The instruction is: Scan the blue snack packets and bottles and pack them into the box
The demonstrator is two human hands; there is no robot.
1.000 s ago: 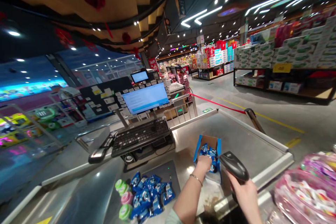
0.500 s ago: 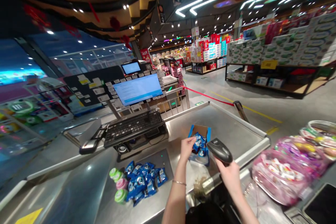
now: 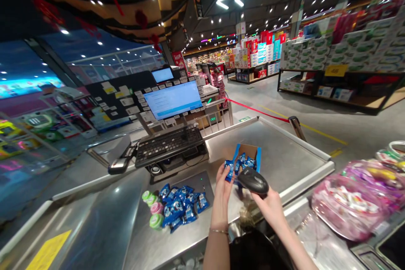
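Observation:
My left hand [image 3: 222,187] is shut on a small blue snack packet [image 3: 229,171], holding it just above a blue-edged cardboard box [image 3: 248,152]. That open box stands on the steel counter [image 3: 268,147] and holds more blue packets. My right hand [image 3: 268,209] grips a black handheld barcode scanner [image 3: 253,180], whose head is close beside the held packet. To the left, a heap of blue packets [image 3: 182,204] lies on a dark glass plate [image 3: 202,183], next to several round green and pink tubs [image 3: 152,209].
A keyboard [image 3: 169,145] and a till monitor [image 3: 173,100] stand beyond the counter. Pink-wrapped bags of goods [image 3: 351,200] lie at the right. A red barrier rope [image 3: 256,109] runs behind the counter, with stacked shelves [image 3: 335,59] across the aisle.
My left hand has lifted a blue packet away from the box and holds it up. The scanner has moved in beside that packet, and the view has shifted slightly.

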